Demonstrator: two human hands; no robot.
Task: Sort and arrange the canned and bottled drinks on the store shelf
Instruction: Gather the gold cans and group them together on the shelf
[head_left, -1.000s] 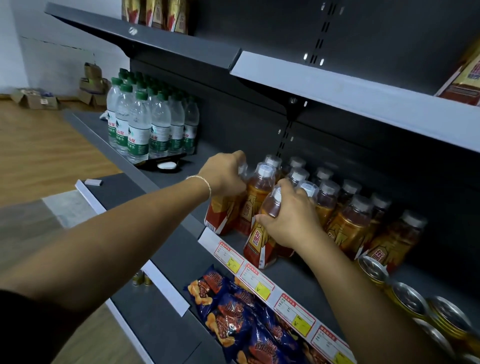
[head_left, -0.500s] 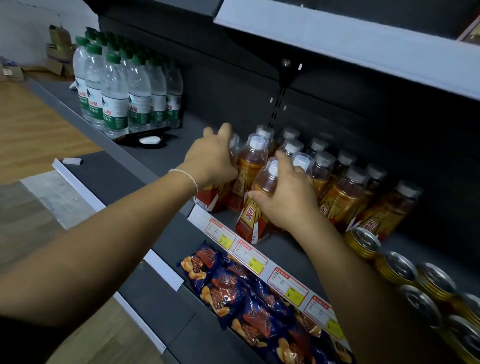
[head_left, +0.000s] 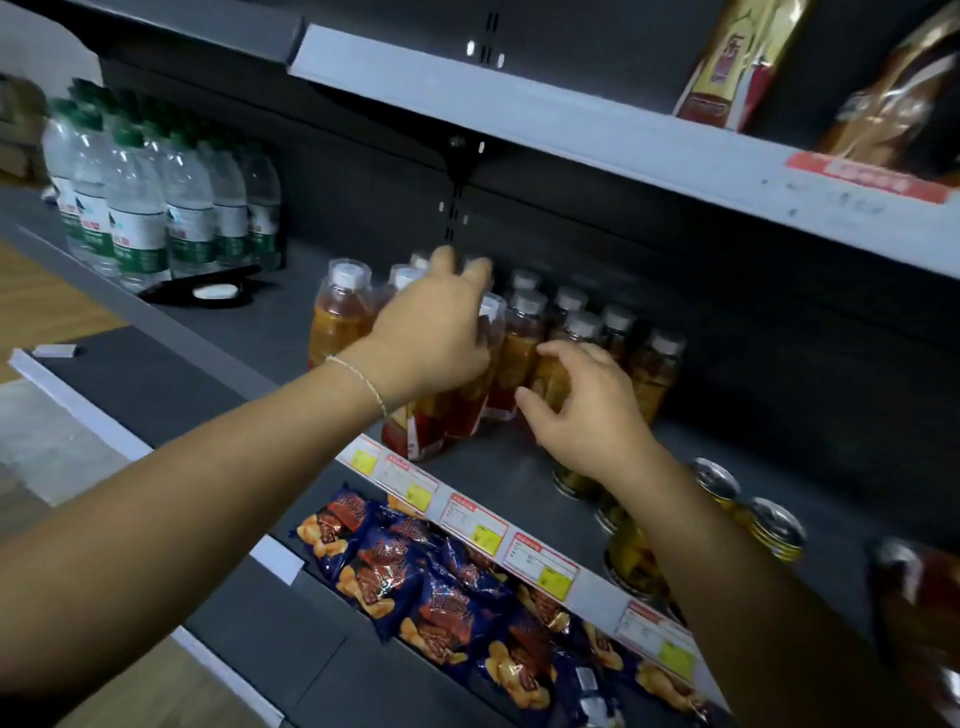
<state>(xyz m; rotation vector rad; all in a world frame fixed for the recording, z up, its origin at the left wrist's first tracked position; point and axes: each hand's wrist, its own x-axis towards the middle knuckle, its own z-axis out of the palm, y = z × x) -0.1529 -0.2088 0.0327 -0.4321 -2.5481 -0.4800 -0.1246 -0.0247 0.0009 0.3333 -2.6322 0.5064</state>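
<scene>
Amber tea bottles (head_left: 652, 374) with white caps and red labels stand in rows on the dark middle shelf (head_left: 498, 467). My left hand (head_left: 431, 338) lies over the front bottles of the group, fingers curled round one tea bottle (head_left: 415, 431) whose lower part shows under my wrist. To the right, my right hand (head_left: 592, 415) curls its thumb and fingers round the body of another tea bottle (head_left: 550, 376). One tea bottle (head_left: 340, 317) stands free at the left end. Gold cans (head_left: 774, 527) lie in a line on the same shelf to the right, partly hidden by my right forearm.
Water bottles (head_left: 135, 208) with green caps stand at the shelf's far left, with a black holder (head_left: 218, 291) beside them. Price tags (head_left: 470, 519) line the shelf edge. Blue snack packets (head_left: 415, 577) fill the shelf below. Packets (head_left: 737, 62) sit on the upper shelf.
My left hand has left the leftmost bottle, which now stands free, and shifted right onto the front bottles. My right hand has moved right to a bottle further along.
</scene>
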